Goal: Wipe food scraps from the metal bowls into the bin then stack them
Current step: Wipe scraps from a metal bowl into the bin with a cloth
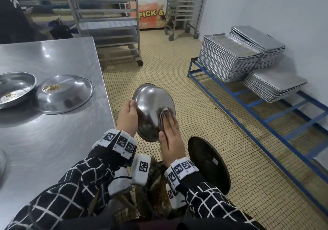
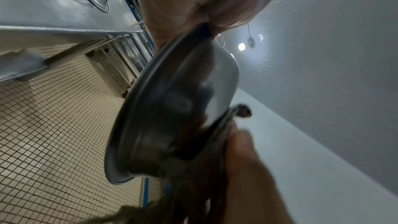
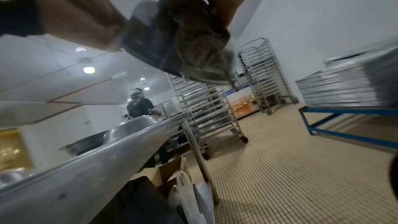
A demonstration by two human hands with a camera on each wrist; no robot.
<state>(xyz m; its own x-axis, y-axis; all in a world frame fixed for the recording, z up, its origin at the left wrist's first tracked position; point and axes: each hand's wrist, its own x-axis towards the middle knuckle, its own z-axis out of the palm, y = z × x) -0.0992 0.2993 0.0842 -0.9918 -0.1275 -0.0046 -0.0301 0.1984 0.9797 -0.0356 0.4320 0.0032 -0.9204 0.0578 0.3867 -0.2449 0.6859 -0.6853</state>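
Observation:
My left hand [image 1: 128, 113] grips the rim of a metal bowl [image 1: 152, 109], thumb over the edge, and holds it tilted above the bin [image 1: 158, 185]. My right hand [image 1: 171, 132] lies flat with straight fingers and presses a grey-brown cloth [image 1: 164, 116] against the bowl's inner surface near its lower right rim. The right wrist view shows the bunched cloth [image 3: 193, 40] against the bowl [image 3: 146, 40]. Two more metal bowls [image 1: 16, 87] [image 1: 64, 93] with yellowish scraps sit on the steel table [image 1: 53, 141] at the left.
The bin's round black lid [image 1: 209, 162] stands open beside my right wrist. Stacks of metal trays [image 1: 229, 57] rest on a blue frame [image 1: 266, 116] along the right wall. Wheeled racks [image 1: 110, 21] stand at the back. Another person [image 3: 140, 105] stands beyond the table.

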